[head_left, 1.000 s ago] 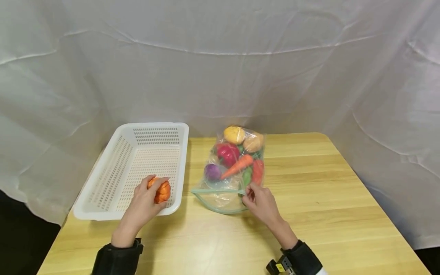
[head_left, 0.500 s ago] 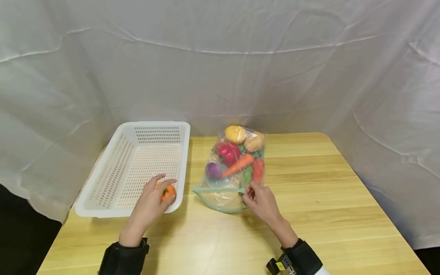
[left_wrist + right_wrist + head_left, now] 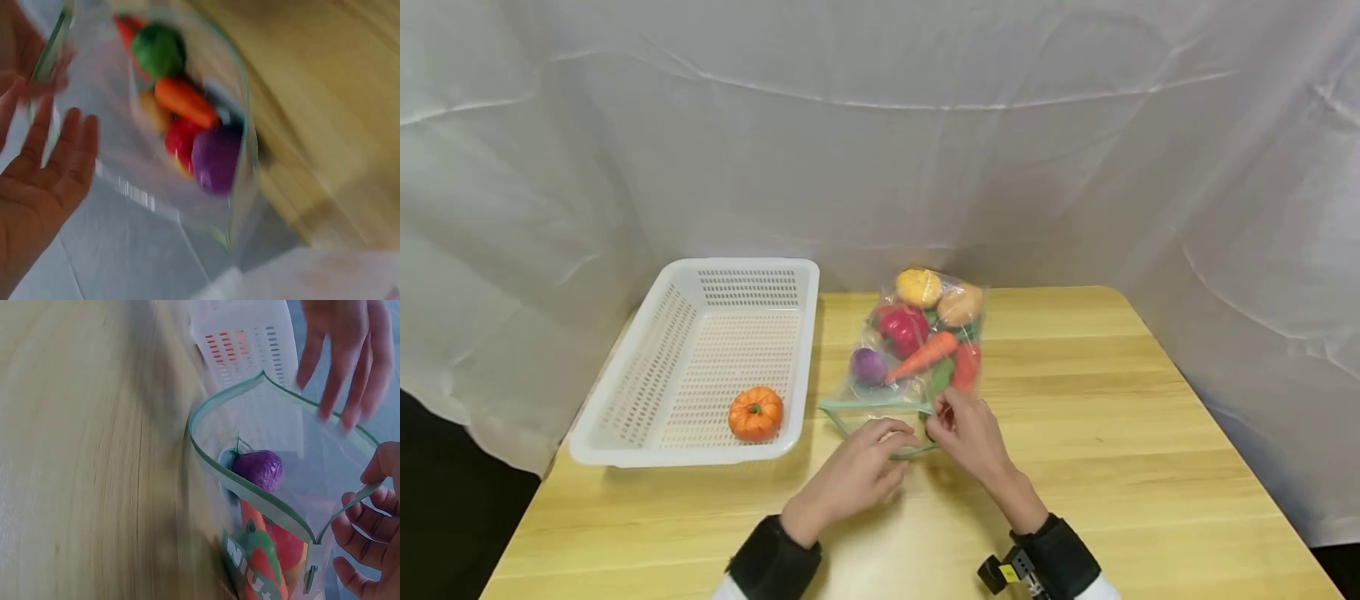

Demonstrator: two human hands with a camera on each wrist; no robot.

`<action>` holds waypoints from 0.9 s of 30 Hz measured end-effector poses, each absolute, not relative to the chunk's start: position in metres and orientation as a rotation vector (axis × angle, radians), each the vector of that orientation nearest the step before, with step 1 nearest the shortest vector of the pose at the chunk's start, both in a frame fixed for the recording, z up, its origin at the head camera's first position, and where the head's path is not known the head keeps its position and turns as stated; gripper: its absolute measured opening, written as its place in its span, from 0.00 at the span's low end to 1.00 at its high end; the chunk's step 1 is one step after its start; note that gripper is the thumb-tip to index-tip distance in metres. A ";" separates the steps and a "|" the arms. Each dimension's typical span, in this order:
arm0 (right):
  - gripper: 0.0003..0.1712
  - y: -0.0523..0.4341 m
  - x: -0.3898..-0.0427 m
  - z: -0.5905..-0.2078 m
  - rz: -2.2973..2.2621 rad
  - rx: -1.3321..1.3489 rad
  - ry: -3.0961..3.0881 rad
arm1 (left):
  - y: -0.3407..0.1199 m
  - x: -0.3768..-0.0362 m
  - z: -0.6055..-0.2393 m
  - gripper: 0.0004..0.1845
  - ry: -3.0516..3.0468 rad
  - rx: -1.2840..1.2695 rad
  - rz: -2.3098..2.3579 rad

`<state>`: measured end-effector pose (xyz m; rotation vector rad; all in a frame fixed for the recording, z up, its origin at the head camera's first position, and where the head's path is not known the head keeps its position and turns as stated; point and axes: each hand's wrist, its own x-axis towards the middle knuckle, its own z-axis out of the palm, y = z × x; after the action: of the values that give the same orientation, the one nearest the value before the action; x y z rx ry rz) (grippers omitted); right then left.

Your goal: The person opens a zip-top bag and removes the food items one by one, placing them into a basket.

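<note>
A clear, crinkly plastic bag (image 3: 910,367) with a green zip rim lies mid-frame on the pale, grained wooden table (image 3: 1112,433), bulging with smooth toy vegetables. The right hand (image 3: 966,433) pinches its rim; the left hand (image 3: 857,471), fingers relaxed and spread, reaches the mouth. Left of it, a ribbed orange pumpkin (image 3: 756,412) sits in a perforated white basket (image 3: 647,375). Wrinkled white cloth (image 3: 880,125) hangs behind.

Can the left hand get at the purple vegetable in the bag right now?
Probably yes. The right hand pinches the bag rim, so its mouth gapes; the purple vegetable lies just inside with nothing over it. The left hand hovers open at the mouth.
</note>
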<state>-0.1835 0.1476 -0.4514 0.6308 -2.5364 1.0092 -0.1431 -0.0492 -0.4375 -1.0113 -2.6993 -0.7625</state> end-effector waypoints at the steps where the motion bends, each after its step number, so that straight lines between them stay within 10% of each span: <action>1: 0.06 0.147 -0.184 -0.451 1.008 0.638 -2.536 | -0.044 -0.146 -0.440 0.18 -2.724 -1.016 -0.702; 27: 0.04 0.147 -0.179 -0.453 1.038 0.599 -2.547 | -0.021 -0.230 -0.474 0.39 -2.808 -0.377 -0.138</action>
<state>-0.1787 0.1471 -0.4525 0.5989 -2.5467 1.0375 -0.2301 -0.0212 -0.4736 -0.3772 -2.8083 -0.1378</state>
